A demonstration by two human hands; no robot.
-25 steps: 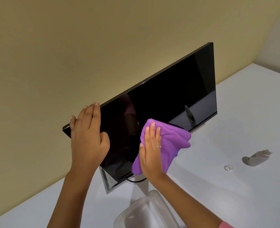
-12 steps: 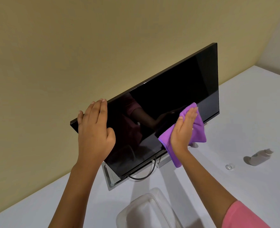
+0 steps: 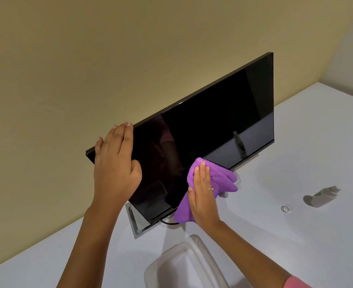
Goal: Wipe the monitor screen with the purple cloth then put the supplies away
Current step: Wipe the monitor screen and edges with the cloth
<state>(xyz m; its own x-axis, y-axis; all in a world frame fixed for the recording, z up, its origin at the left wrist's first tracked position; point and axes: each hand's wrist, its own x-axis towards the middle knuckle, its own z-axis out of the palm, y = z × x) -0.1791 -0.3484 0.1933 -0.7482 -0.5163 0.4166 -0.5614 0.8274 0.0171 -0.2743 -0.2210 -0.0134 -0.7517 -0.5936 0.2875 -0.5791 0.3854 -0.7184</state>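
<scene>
A black monitor [image 3: 223, 125] stands on a white table [image 3: 296, 235] against a yellowish wall. My left hand [image 3: 115, 163] lies flat over the monitor's upper left corner, fingers wrapped on its top edge. My right hand [image 3: 202, 194] presses a purple cloth [image 3: 221, 179] flat against the lower middle of the screen, near the bottom edge. The cloth hangs down past the bezel. A small white spray bottle [image 3: 322, 196] lies on its side on the table to the right, with its clear cap [image 3: 286, 208] beside it.
A clear plastic container [image 3: 194, 265] sits on the table at the bottom centre, just under my right forearm. The monitor's metal stand [image 3: 136, 223] and a black cable [image 3: 167, 223] show below the screen. The wall is right behind the monitor.
My right hand swept the cloth right along the lower screen, then back left and down to the lower middle. My left hand stayed on the monitor's corner.
</scene>
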